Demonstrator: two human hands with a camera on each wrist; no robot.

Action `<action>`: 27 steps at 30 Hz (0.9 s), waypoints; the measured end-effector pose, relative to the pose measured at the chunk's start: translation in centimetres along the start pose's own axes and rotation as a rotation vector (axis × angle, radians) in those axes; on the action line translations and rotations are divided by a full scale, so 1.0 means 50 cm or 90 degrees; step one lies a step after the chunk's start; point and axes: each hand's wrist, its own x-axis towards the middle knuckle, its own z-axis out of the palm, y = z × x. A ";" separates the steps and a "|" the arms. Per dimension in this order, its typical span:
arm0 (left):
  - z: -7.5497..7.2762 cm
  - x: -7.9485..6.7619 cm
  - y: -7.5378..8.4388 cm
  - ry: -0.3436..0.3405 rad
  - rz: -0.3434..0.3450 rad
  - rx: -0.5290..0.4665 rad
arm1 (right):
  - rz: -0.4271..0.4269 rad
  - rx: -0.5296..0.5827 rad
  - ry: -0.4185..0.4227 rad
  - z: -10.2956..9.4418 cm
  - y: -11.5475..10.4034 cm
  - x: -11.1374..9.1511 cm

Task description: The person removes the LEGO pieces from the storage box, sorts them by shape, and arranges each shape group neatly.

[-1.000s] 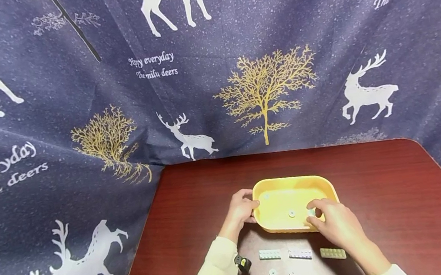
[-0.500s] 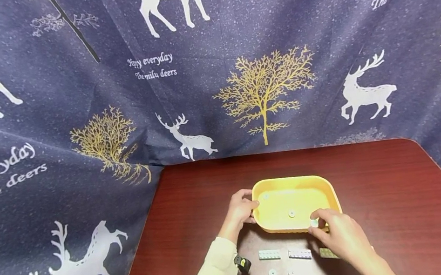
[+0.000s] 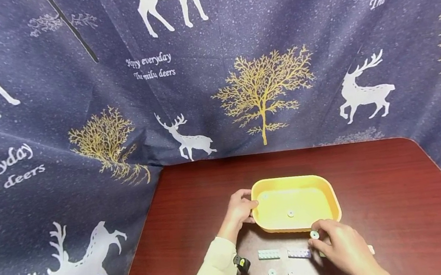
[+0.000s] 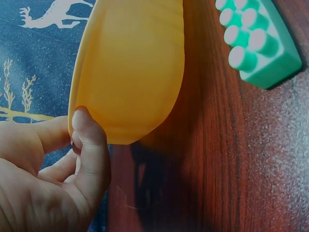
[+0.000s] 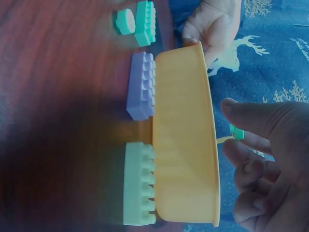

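My left hand (image 3: 240, 209) grips the left end of a yellow plastic basin (image 3: 297, 228), its thumb over the rim in the left wrist view. My right hand (image 3: 343, 244) pinches a small green toy wheel (image 3: 314, 234) between thumb and fingers, just outside the basin's near rim. Inside the basin lie two more wheels, one near the middle (image 3: 290, 213) and one at the far left. In front of it stand a green building block (image 3: 268, 254), a purple block (image 3: 299, 253) and a light green block (image 5: 139, 183), which the right hand mostly hides in the head view.
Two toy wheels, one at left (image 3: 271, 273) and one at right (image 3: 291, 274), lie on the table nearer to me than the blocks. The dark red tabletop (image 3: 403, 201) meets a blue deer-print cloth (image 3: 292, 14) at its back and sides.
My right hand has come out of the basin over its near right rim, carrying the wheel towards me. It now covers most of the light green block. The left hand keeps its grip.
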 end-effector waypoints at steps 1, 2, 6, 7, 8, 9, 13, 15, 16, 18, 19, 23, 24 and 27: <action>-0.001 0.000 0.000 -0.001 0.003 0.001 | -0.001 0.000 0.002 0.001 -0.001 -0.003; -0.001 0.000 0.000 -0.001 0.004 -0.001 | 0.000 0.000 0.002 0.002 -0.002 -0.005; -0.002 0.003 0.001 -0.004 0.006 -0.007 | 0.005 -0.004 -0.006 0.009 -0.006 -0.016; -0.002 0.004 0.001 -0.006 0.008 -0.007 | 0.007 -0.005 -0.010 0.011 -0.007 -0.018; -0.002 0.005 0.001 -0.006 0.006 -0.007 | 0.009 -0.005 -0.015 0.013 -0.007 -0.021; -0.002 0.005 0.000 -0.005 0.006 -0.006 | 0.011 -0.004 -0.019 0.014 -0.008 -0.024; -0.003 0.004 -0.002 -0.002 0.005 -0.002 | 0.020 0.004 -0.038 0.020 -0.009 -0.034; -0.003 0.003 -0.004 -0.001 0.004 -0.005 | 0.025 0.010 -0.046 0.022 -0.009 -0.039; -0.003 0.003 -0.004 -0.001 0.004 -0.003 | 0.026 0.010 -0.050 0.023 -0.009 -0.041; -0.003 0.003 -0.005 -0.003 0.003 -0.005 | 0.028 0.010 -0.057 0.025 -0.008 -0.045; -0.002 0.004 -0.006 -0.004 0.003 -0.006 | 0.027 0.009 -0.060 0.027 -0.007 -0.046; -0.003 0.007 -0.006 -0.009 0.001 -0.009 | 0.034 0.008 -0.079 0.032 -0.004 -0.052; -0.003 0.007 -0.006 -0.009 0.002 -0.008 | 0.039 0.009 -0.088 0.033 -0.004 -0.053; -0.002 0.007 -0.007 -0.009 0.000 -0.009 | 0.054 0.010 -0.114 0.037 -0.004 -0.058</action>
